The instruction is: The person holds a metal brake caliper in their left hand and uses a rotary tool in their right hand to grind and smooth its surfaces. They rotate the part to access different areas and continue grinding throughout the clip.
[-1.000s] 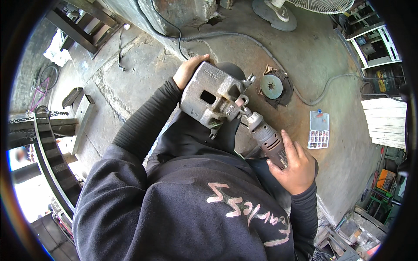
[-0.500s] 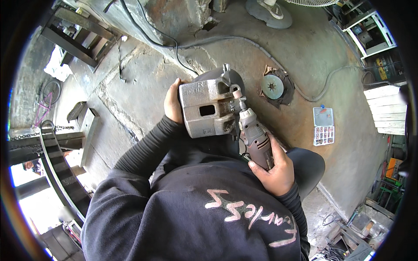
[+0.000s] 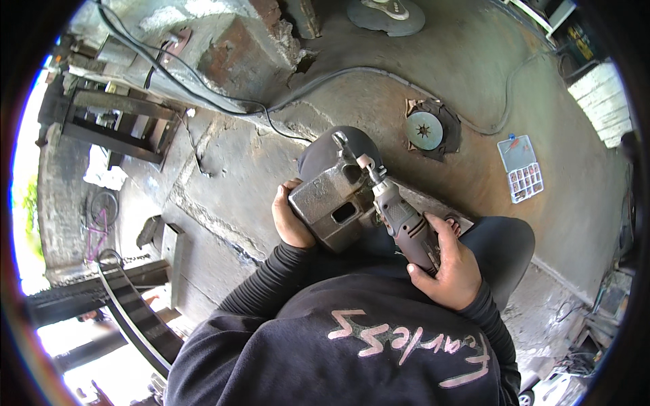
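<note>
A grey cast-metal brake caliper [image 3: 318, 210] with a rectangular window rests at my raised knee. My left hand [image 3: 292, 220] grips its left side, thumb up and most fingers hidden underneath. In my right hand [image 3: 455, 271] is a grey-brown rotary tool [image 3: 405, 223], its body lying across the palm. The tool's small pinkish grinding bit [image 3: 365, 161] sits at the caliper's upper right corner, beside a metal bracket end [image 3: 342, 142]. Whether bit and metal touch, I cannot tell.
A round greenish disc [image 3: 424, 130] lies on dark cloth on the concrete floor. Right of it stands an open clear compartment box [image 3: 525, 183] of small parts. A grey hose [image 3: 399, 79] curves across the floor. Dark metal frames [image 3: 128, 115] and a curved leaf spring [image 3: 139, 314] are at left.
The caliper has tilted clockwise and come lower in view, with both hands and the rotary tool shifting right and down. The whole view has also turned somewhat.
</note>
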